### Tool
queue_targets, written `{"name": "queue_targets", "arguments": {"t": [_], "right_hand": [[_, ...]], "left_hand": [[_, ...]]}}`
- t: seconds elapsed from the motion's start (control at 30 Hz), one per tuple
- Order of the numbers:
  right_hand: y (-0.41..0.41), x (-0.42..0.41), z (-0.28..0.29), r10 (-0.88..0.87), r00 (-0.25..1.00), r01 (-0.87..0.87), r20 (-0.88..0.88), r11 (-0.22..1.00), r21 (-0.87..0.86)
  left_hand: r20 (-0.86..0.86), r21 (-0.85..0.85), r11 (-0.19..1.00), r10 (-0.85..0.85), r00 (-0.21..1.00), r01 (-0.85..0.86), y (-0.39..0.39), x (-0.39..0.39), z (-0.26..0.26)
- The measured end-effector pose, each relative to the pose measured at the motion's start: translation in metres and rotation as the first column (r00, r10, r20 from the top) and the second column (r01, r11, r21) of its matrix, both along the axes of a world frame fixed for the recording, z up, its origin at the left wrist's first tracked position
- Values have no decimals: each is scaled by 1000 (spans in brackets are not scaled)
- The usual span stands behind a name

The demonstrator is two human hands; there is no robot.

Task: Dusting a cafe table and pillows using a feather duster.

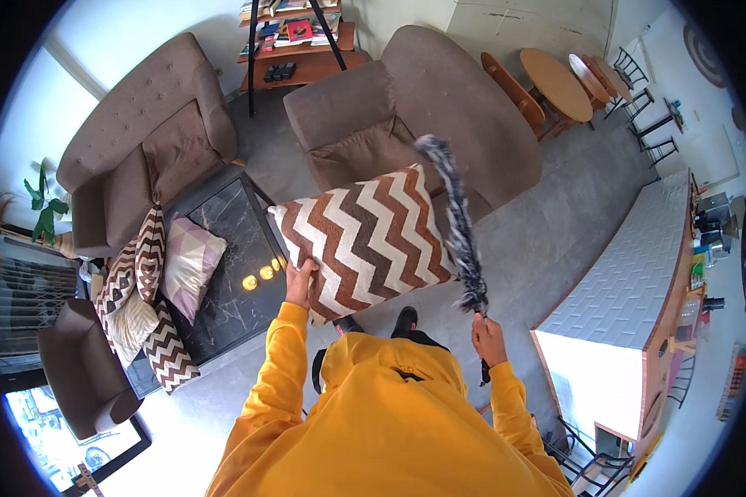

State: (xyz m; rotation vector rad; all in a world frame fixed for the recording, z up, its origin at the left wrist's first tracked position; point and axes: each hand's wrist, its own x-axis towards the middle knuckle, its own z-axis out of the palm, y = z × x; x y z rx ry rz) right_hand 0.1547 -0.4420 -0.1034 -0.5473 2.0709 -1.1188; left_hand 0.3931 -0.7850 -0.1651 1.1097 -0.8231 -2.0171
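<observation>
My left hand (299,282) grips the near left edge of a throw pillow (363,239) with brown, dark and cream zigzag stripes, thumb on its face. The pillow is held up in front of me, in front of a brown fabric sofa (466,105). In my right hand (490,338) is the handle of a fluffy grey duster (457,217). Its long head points away from me along the pillow's right edge; I cannot tell whether they touch. More pillows lie piled on a black marble-look table (224,217), among them a pale patterned pillow (189,261).
A brown tufted sofa (143,118) stands beyond the table, and a brown armchair (87,366) is at left. A shelf with books (298,37) stands at the back. To my right is a white-tiled counter (609,273); wooden tables (556,84) and chairs stand farther off.
</observation>
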Motion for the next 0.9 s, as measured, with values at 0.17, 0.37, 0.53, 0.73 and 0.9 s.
{"name": "queue_targets", "arguments": {"t": [0.17,0.37,0.53,0.73,0.9], "right_hand": [[-19,23,-10,-381,914,404,138,882,-241],[-46,39,-5,-1,959,9,-284,1000,25],[-76,71,-3,-65,943,39,-327,996,-83],[-115,89,31,201,938,-208,-284,978,5],[-120,108,2,393,833,-435,-389,900,-22]], "left_hand": [[73,38,999,14,997,-17,-7,-2,-4],[39,132,980,149,988,-153,-15,-31,13],[38,153,977,143,989,-147,-22,-37,21],[125,157,965,190,974,-209,-34,-39,20],[160,-60,985,169,973,-161,-52,-29,-10]]}}
